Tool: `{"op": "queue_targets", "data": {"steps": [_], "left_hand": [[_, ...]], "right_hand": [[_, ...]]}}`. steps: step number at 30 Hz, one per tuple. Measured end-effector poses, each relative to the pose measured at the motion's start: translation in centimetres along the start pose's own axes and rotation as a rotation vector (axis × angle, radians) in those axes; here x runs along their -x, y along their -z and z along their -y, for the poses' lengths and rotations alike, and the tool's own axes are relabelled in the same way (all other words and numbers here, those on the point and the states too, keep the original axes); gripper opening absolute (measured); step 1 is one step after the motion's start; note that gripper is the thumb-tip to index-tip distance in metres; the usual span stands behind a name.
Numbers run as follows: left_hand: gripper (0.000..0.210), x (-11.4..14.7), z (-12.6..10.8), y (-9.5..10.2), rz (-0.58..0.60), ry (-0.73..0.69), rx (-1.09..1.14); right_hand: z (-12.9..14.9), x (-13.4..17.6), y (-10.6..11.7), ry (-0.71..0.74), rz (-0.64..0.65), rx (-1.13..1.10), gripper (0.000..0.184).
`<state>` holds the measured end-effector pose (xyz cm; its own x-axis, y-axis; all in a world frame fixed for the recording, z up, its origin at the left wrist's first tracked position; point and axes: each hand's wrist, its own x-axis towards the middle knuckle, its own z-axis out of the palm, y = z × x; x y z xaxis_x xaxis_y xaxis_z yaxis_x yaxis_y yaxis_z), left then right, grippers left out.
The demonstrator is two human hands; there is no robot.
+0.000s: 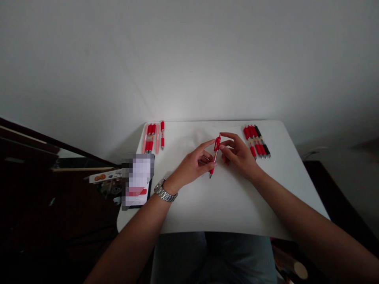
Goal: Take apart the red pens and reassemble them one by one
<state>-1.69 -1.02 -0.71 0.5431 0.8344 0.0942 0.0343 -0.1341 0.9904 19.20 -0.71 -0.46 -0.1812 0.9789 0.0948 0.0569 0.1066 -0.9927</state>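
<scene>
The left hand pinches the red pen over the table, but it could slip if the half-curled right hand, whose grip I can't tell, pushes its top hard.

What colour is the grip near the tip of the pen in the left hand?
The grip is red, seen best in the head view.

The left hand, with a metal-band wristwatch at its wrist, holds a red retractable pen tilted over the white table. The right hand has its index fingertip at the pen's top end. Red pens and slim pink items lie at far left, near a pixelated touchscreen device; a black pen lies beside more red pens at right.
</scene>
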Motion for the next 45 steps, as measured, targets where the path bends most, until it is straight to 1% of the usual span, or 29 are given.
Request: {"op": "queue_targets", "data": {"steps": [6,17,21,31,40,45], "left_hand": [[0.076,0.0,0.0,0.0,0.015,0.027,-0.034],[0.074,0.1,0.4,0.1,0.047,-0.024,-0.046],[0.077,0.0,0.6,0.1,0.053,-0.007,-0.066],[0.075,-0.1,0.7,0.2,0.069,0.001,-0.014],[0.078,-0.2,1.1,0.2,0.096,0.026,0.001],[0.079,-0.1,1.2,0.2,0.094,0.010,0.007]], "right_hand": [[-0.2,-0.1,0.0,-0.001,0.010,-0.009,0.053],[-0.5,-0.2,0.2,-0.009,0.014,0.001,0.053],[-0.5,-0.2,0.2,-0.010,0.008,0.000,0.052],[-0.3,-0.1,0.1,-0.013,-0.005,-0.003,0.052],[-0.4,-0.2,0.0,0.009,-0.017,-0.018,0.044],[-0.4,-0.2,0.0,0.016,-0.015,-0.013,0.038]]}}
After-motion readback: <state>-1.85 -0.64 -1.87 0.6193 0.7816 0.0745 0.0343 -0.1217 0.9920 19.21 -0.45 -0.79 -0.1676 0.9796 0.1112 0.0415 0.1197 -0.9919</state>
